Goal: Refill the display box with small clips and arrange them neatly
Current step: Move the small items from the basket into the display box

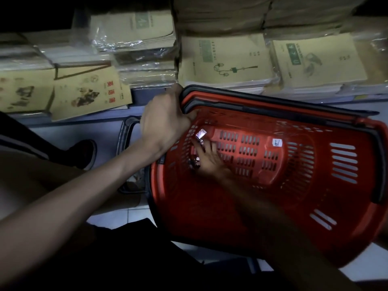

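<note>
A red plastic shopping basket with black handles is tilted toward me. My left hand grips its rim and handles at the upper left corner. My right hand reaches down into the basket's left end, fingers curled over a small heap of shiny metal clips. One silver clip sticks up at my fingertips. Whether the fingers pinch it is unclear. No display box can be made out.
Stacks of tan notebooks in plastic wrap fill the shelf behind the basket. A white price sticker is on the basket floor. A dark container stands left of the basket on the floor. My foot shows at left.
</note>
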Available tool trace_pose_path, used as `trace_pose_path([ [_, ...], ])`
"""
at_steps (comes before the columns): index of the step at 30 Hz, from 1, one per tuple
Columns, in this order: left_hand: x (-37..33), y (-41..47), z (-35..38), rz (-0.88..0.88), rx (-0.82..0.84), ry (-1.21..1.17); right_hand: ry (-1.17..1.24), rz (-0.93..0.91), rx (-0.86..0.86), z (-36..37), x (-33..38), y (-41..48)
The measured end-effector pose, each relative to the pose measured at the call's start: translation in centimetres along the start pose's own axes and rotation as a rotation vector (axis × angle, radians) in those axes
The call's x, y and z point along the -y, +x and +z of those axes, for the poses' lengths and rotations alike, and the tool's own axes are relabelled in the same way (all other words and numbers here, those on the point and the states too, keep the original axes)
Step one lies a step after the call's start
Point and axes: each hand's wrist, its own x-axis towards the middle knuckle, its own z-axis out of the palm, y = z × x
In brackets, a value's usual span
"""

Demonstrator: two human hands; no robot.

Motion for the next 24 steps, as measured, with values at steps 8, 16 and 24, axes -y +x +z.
trace_pose_path([
  [8,-0.2,0.9,0.1,-0.016,-0.012,0.029,0.036,0.065,0.109,-1.3,0.8,0.5],
  [16,-0.7,2.2,-0.3,-0.036,0.015,-0.014,0.095,0.181,0.232,-2.8,1.4,1.0],
  [24,-0.9,2.0,0.1,-0.024,0.014,0.015,0.188,0.118,0.194,-1.8,1.7,-0.6],
])
